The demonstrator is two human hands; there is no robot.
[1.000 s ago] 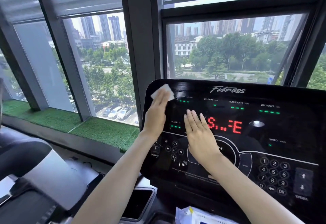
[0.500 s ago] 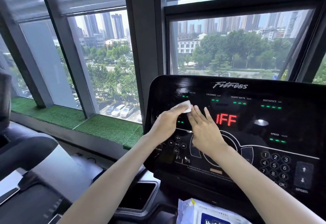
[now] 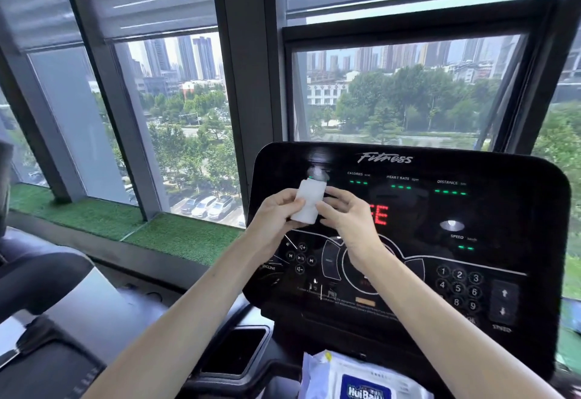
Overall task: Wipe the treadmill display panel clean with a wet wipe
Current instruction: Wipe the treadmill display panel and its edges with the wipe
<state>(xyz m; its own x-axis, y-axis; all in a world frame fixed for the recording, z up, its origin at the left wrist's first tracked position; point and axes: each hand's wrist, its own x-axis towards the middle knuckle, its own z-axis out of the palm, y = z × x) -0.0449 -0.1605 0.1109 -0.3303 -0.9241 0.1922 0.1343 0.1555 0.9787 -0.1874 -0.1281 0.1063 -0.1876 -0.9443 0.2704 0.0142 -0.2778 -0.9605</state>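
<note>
The black treadmill display panel [image 3: 490, 216] stands in front of me, with red digits lit in its middle and green indicator lights along the top. A folded white wet wipe [image 3: 309, 202] is held upright in front of the panel's left part, lifted off the surface. My left hand [image 3: 276, 213] grips its left side and my right hand [image 3: 349, 219] pinches its right side with the fingertips. Both hands hide part of the red readout and the upper left controls.
A white and blue pack of wipes [image 3: 355, 379] lies on the console shelf below the panel. A dark cup holder [image 3: 234, 351] sits to its left. Another machine's grey housing [image 3: 47, 304] is at the left. Large windows and a green turf sill [image 3: 132, 225] lie behind.
My left hand lifted the wipe off the panel's upper left and brought it toward the middle. My right hand left the panel face and took hold of the wipe too.
</note>
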